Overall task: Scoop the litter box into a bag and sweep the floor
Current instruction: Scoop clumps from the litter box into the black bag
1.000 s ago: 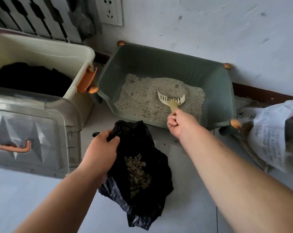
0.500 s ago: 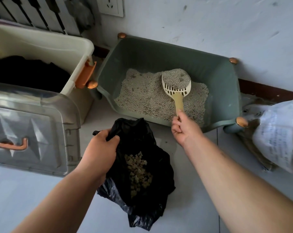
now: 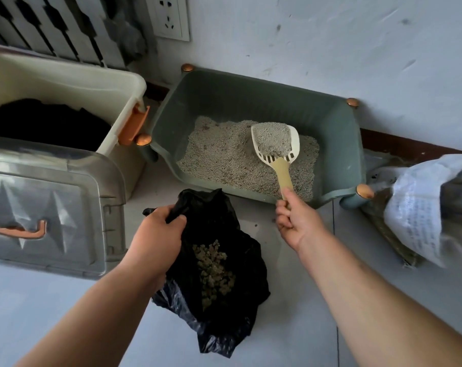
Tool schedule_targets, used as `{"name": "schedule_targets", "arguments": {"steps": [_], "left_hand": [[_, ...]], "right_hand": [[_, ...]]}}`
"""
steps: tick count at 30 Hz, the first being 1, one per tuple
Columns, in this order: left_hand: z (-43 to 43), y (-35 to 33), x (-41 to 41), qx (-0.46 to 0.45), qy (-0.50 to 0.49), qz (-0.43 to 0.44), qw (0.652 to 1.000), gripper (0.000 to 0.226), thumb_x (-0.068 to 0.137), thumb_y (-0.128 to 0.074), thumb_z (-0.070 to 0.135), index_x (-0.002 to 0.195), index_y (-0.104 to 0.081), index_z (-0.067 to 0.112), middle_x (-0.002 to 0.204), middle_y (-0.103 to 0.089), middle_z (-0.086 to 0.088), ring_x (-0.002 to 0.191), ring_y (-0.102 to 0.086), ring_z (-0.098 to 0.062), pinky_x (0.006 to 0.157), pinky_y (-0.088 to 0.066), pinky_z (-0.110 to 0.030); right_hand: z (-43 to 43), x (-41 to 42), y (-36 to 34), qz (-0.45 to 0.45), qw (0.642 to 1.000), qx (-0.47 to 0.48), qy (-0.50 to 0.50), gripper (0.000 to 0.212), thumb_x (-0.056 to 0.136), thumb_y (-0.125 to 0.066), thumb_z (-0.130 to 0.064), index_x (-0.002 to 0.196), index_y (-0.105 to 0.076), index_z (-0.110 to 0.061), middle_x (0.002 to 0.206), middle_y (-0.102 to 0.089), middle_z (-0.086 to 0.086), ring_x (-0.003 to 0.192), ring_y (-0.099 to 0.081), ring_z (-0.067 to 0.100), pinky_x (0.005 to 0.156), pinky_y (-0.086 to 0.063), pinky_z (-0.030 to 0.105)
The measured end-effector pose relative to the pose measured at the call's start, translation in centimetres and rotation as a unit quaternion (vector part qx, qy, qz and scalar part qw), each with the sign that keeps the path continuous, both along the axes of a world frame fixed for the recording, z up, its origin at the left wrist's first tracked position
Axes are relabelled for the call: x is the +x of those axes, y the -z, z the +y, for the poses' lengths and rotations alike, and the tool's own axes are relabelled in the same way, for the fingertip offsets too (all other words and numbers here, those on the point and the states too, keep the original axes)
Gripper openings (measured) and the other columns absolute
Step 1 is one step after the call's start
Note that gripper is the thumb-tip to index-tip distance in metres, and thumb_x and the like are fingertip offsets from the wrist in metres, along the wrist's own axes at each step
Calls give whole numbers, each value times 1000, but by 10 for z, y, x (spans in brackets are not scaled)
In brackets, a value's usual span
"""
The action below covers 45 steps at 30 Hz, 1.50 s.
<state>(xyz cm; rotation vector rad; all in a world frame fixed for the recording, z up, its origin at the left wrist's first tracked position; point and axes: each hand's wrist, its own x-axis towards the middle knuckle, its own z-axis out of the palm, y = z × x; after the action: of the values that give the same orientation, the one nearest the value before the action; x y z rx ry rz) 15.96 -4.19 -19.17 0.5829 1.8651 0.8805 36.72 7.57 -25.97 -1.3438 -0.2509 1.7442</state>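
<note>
- Lying well to the left of the green litter box (image 3: 251, 102), a clear plastic lid (image 3: 47, 205) shows an orange handle.
- A cream storage bin (image 3: 65, 83) stands just left of the litter box, with something black inside.
- The left hand (image 3: 155, 239), in front of the litter box's left corner, curls its fingers round the bunched rim of a black plastic bag (image 3: 224, 313).
- The bag sits on the tiled floor (image 3: 290, 327) just in front of the litter box, mouth open, brownish clumps (image 3: 214, 268) inside.
- Grey litter (image 3: 224, 160) covers the litter box's bottom.
- A cream slotted scoop (image 3: 276, 144), heaped with litter, sits over the litter box's right half, handle slanting toward the front wall.
- The right hand (image 3: 296, 221), at the litter box's front edge, wraps its fingers round the handle's end.
- A pale woven sack (image 3: 431, 205) lies just right of the litter box.
</note>
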Motion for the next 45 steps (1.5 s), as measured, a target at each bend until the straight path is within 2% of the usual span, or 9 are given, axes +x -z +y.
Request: {"name": "schedule_targets", "arguments": {"steps": [5, 12, 20, 26, 34, 37, 43, 45], "left_hand": [[-2, -6, 3, 3, 5, -2, 1000, 26, 101, -52, 19, 123, -65, 22, 95, -75, 0, 89, -73, -21, 84, -58, -38], [-4, -10, 3, 1, 21, 20, 1000, 27, 100, -51, 19, 124, -65, 20, 99, -75, -3, 93, -72, -25, 92, -57, -48], [-4, -11, 7, 9, 19, 22, 1000, 26, 100, -50, 15, 122, -65, 19, 96, -74, -3, 91, -71, -24, 89, -57, -44], [-5, -11, 5, 3, 30, 21, 999, 29, 101, -50, 18, 126, -64, 20, 99, -74, -4, 93, -71, -25, 90, -57, -47], [-5, -9, 2, 3, 30, 31, 999, 25, 100, -49, 16, 120, -63, 22, 97, -73, -6, 92, -71, -27, 91, -57, -50], [-5, -8, 0, 4, 21, 38, 999, 23, 99, -49, 15, 117, -64, 18, 96, -72, -9, 90, -70, -29, 89, -57, -51], [-7, -9, -7, 3, -32, 14, 999, 17, 99, -48, 13, 95, -63, 21, 98, -71, -17, 95, -69, -36, 91, -55, -53], [-6, -7, -10, 4, -47, 21, 999, 16, 99, -48, 13, 98, -63, 19, 96, -72, -16, 94, -70, -36, 90, -56, -53]], "right_hand": [[-10, 8, -5, 6, 1000, -1, -7, 8, 98, -53, -22, 96, -54, -14, 63, -37, -2, 28, -27, -1, 24, -16, 11], [-26, 14, -13, -23, 1000, 1, -20, 9, 97, -55, -22, 91, -56, -15, 60, -40, -3, 29, -27, -1, 25, -16, 11], [-41, 18, -20, -62, 998, 5, -25, 10, 95, -58, -21, 87, -57, -15, 60, -42, -1, 31, -27, 1, 27, -15, 12], [-46, 24, -21, -60, 998, 0, -34, 9, 95, -56, -22, 94, -58, -14, 55, -42, -3, 31, -27, 1, 27, -15, 11], [-58, 25, -26, -89, 995, -11, -51, 9, 95, -57, -22, 90, -58, -14, 59, -40, -1, 32, -27, 1, 28, -14, 11], [-69, 28, -33, -103, 992, 6, -74, 9, 95, -57, -21, 91, -58, -14, 59, -42, -1, 35, -28, 2, 30, -15, 12], [-104, 41, -43, -122, 976, 40, -177, 9, 93, -59, -16, 94, -62, -8, 66, -52, 2, 46, -37, 6, 33, -18, 15], [-117, 48, -44, -148, 965, 53, -209, 7, 91, -60, -12, 91, -66, -7, 68, -54, 5, 47, -38, 8, 35, -20, 16]]}}
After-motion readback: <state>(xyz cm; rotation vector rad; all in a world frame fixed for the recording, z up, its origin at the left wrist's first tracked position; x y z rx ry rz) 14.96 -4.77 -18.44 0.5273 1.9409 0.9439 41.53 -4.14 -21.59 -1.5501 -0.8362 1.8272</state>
